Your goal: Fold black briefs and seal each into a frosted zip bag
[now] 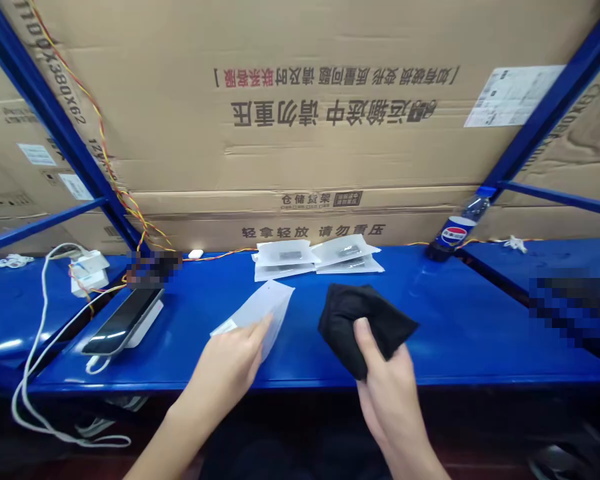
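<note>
While left hand (pixel 233 353) covers white pouch (pixel 270 300), pinch cannot be told | right hand (pixel 389 380) pinches black cloth (pixel 347 313) | better keep pouch uncreased

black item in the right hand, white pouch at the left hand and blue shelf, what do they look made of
Black item: probably fabric, matte, with soft creases. White pouch: seems thin frosted plastic; it looks milky, and similar pouches behind show dark shapes through, though I can't be certain. Blue shelf: likely painted metal, glossy, given its bright reflections.
</note>
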Available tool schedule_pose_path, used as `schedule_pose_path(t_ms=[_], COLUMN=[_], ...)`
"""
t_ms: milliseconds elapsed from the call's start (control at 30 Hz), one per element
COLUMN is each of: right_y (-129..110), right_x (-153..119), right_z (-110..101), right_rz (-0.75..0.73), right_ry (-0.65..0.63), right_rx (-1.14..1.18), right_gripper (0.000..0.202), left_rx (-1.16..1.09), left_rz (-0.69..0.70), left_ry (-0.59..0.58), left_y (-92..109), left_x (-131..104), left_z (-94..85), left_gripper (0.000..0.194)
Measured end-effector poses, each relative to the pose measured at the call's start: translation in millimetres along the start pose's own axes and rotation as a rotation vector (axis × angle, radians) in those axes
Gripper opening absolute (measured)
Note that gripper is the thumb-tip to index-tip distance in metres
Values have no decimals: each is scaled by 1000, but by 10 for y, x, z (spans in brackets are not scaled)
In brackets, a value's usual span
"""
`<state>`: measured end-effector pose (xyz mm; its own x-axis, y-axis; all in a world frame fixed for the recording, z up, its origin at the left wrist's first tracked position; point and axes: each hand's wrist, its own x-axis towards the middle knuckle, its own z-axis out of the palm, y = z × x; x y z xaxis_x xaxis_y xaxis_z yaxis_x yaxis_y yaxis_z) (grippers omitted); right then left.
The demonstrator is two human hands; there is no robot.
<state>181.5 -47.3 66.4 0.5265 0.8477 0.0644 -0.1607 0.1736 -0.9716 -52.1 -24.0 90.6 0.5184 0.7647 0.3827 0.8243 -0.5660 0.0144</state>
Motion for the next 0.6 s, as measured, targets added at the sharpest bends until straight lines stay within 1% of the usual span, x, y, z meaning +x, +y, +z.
schedule_pose_path(t_ms=[33,67,100,133,167,233,267,300,333,400,500,600], right_y=[18,51,94,144,195,283,315,337,349,349,323,300], right_x=[-41,-77,-102,-112,-107,-56,-16,26,67,137,204,237], right_z=[52,88,107,112,106,77,63,54,52,81,198,354], right_rz=[-51,-151,-294,-473,-671,-1047,-1188,-1292,-1366,-1446,-1497,-1490], right_ry=[-34,-82,-160,-264,-384,-608,-674,-705,-715,-735,-753,-754], right_rx=[-13,-50,-100,-151,-197,-289,-346,-407,-468,-588,-757,-951], right_gripper=[66,61,51,39,33,38,41,42,41,39,34,32], left_rx=[-46,-106,-173,-242,-309,-415,-448,-466,-470,-442,-370,-356], left_rz=[15,30,46,57,64,55,47,40,38,59,113,144], left_ry=[8,15,18,13,3,-14,-20,-23,-23,-15,-5,2], left_y=[51,98,140,174,197,210,203,189,173,146,121,78], left_x=[36,67,94,115,129,139,133,123,109,85,89,153], left_z=[9,11,5,-6,-19,-36,-33,-20,4,68,145,135], left_gripper=[57,61,64,67,69,75,78,82,86,95,104,105])
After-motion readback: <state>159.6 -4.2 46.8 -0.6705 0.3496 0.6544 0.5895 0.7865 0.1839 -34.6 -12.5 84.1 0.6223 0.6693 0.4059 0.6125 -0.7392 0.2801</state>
